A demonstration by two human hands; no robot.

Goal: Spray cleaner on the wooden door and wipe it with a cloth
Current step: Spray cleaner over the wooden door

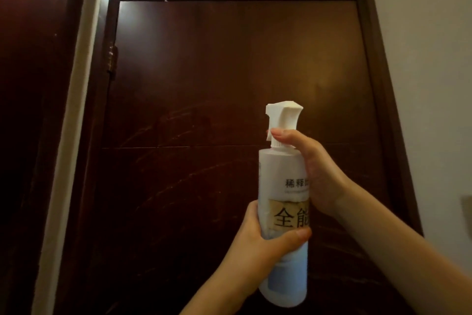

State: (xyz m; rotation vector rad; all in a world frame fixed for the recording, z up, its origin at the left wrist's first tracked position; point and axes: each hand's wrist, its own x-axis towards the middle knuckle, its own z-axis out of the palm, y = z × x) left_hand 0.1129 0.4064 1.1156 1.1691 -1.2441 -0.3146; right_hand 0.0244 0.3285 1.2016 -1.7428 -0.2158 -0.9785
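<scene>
Two bare hands hold a white spray bottle [283,212] upright in the lower centre of the frame, in front of a dark wooden door. The left hand [258,245], coming up from the bottom edge, is wrapped around the lower half of the bottle, with its thumb [296,234] pressed across the front just below a tan label printed with large black characters. The right hand [314,171], reaching in from the lower right corner, is closed around the bottle's neck and shoulder, and one finger [281,134] is curled across the stem just under the white trigger head [282,116]. The nozzle points toward the left of the frame; whether the trigger is being squeezed cannot be told. The bottle is pale and slightly see-through, with a bluish tint in its lowest part and a smaller line of grey characters above the tan label. Behind it, the wooden door [229,72] fills the middle of the frame, a deep reddish brown with a gloss that catches a soft patch of light at right of centre. A thin horizontal seam crosses the door at about mid-height, level with the bottle's neck, and faint curved streaks show on the surface on the left side, above and below that seam. A dark frame [383,85] surrounds the door, and a metal hinge [111,60] sits on its left edge in the upper left. Pale wall [434,33] lies above and to the right. Another dark wooden panel [30,85] stands along the far left edge.
</scene>
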